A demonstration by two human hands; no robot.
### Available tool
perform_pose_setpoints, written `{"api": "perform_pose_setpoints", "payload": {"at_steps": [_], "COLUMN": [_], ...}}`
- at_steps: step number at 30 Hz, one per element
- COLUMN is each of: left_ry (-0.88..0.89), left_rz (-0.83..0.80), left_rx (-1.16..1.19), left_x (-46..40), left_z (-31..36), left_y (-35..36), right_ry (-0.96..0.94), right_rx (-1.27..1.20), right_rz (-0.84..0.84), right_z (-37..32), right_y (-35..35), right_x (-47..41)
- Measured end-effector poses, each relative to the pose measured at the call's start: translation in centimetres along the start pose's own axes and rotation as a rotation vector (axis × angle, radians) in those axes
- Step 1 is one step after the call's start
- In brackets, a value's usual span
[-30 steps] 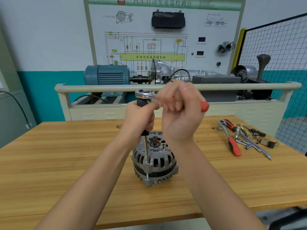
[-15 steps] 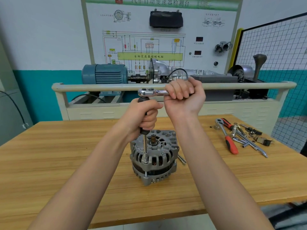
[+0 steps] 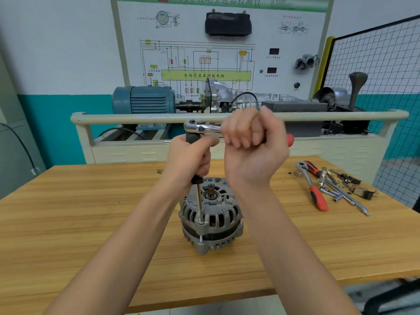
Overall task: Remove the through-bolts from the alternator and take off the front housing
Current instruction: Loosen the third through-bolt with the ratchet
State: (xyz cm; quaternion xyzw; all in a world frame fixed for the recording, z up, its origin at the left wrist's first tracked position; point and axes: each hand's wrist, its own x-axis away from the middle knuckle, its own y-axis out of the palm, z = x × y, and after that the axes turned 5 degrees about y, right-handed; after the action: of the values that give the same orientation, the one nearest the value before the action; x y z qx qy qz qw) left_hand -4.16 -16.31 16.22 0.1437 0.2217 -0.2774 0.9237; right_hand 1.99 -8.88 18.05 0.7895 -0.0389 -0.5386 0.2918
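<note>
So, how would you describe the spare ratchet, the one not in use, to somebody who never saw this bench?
Start at the wooden table and go to its far right corner, where loose metal tools lie in a small pile. The spare ratchet lies at the left edge of that pile, untouched. It alone there has a red grip on a silver shaft with a round head.

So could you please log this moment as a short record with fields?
Workpiece: alternator upright on wooden table
Tool: ratchet on a long extension, socket seated at the housing's edge
Left hand: grips the extension's black handle
Right hand: grips the ratchet handle
Spare tools: second ratchet and sockets lying at the table's right
</note>
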Motion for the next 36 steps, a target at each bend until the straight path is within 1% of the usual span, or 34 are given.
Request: {"api": "perform_pose_setpoints", "payload": {"at_steps": [1,4,5,7,10,12,15,19,21,22,24,27,30,32,33,34,36], "left_ry": [0.001,-0.045,-0.064,-0.106,-0.156,-0.162,-0.142,-0.093,-0.066,-0.055,-0.031,0.003,-0.049,-0.11,-0.132,-0.15,-0.186], "left_rz": [-0.067,-0.348,-0.413,-0.472,-0.464,-0.41,-0.235,0.021,0.09,0.101,0.081,-0.032,-0.253,-0.402,-0.452,-0.48,-0.469], "left_rx": [0.018,0.089,0.097,0.109,0.144,0.166,0.133,0.024,0.0,-0.005,0.001,0.063,0.186,0.194,0.171,0.154,0.149], "left_x": [0.0,-0.1,-0.2,-0.4,-0.6,-0.6,-0.7,-0.7,-0.6,-0.6,-0.4,-0.2,-0.4,-0.7,-0.8,-0.9,-1.0], "left_z": [0.1,0.8,1.0,1.1,0.7,0.4,0.3,0.1,-0.1,-0.2,-0.3,-0.4,0.1,0.4,0.5,0.5,0.4], "left_y": [-0.4,-1.2,-1.3,-1.0,-0.7,-0.7,-0.5,0.8,1.2,1.3,1.1,0.3,-1.1,-1.5,-1.5,-1.3,-0.9], "right_ry": [0.112,0.414,0.48,0.553,0.534,0.469,0.337,0.089,-0.006,-0.024,-0.005,0.113,0.307,0.441,0.484,0.511,0.522], "right_rx": [-0.132,-0.53,-0.628,-0.738,-0.736,-0.628,-0.344,0.026,0.144,0.157,0.099,-0.069,-0.287,-0.452,-0.525,-0.584,-0.643], "right_rz": [0.03,0.18,0.229,0.31,0.359,0.361,0.326,0.226,0.19,0.179,0.175,0.199,0.241,0.288,0.314,0.337,0.377], "right_z": [-0.2,-0.1,0.1,0.5,0.5,0.0,-0.6,-0.6,-0.5,-0.5,-0.6,-0.8,-0.6,-0.2,0.0,0.2,0.4], "right_y": [-0.6,-2.5,-3.0,-3.6,-3.7,-3.3,-2.1,0.0,0.5,0.6,0.6,-0.5,-1.8,-2.6,-3.0,-3.3,-3.6], "right_x": [-0.6,-2.4,-2.9,-3.5,-3.5,-3.0,-1.7,0.6,1.4,1.4,1.0,-0.3,-1.9,-2.8,-3.2,-3.4,-3.7]}}
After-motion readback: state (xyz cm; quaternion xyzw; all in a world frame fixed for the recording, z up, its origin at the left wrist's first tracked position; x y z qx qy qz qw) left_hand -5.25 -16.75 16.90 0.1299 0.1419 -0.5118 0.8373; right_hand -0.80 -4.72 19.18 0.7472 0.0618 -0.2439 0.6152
